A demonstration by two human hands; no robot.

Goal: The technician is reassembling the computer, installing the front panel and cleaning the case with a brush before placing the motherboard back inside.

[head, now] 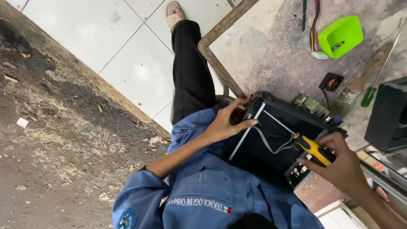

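Observation:
A black open computer case [254, 159] rests against my lap at the worktable's edge, with thin grey wires [273, 146] showing inside. My left hand [227, 123] grips the case's upper left corner, fingers spread over its rim. My right hand [345, 167] is closed around a yellow-and-black screwdriver handle [313, 149]. The screwdriver's metal shaft [277, 123] runs up and left across the case opening towards the corner by my left hand. Small circuit parts [309, 103] sit along the case's far edge.
On the stained worktable [263, 51] lie a bright green tray [341, 36] holding a screw, a bundle of coloured cables [314, 25], a green-handled screwdriver [369, 96] and a black box [388, 114]. White floor tiles [106, 29] and dirty ground [51, 140] lie to the left.

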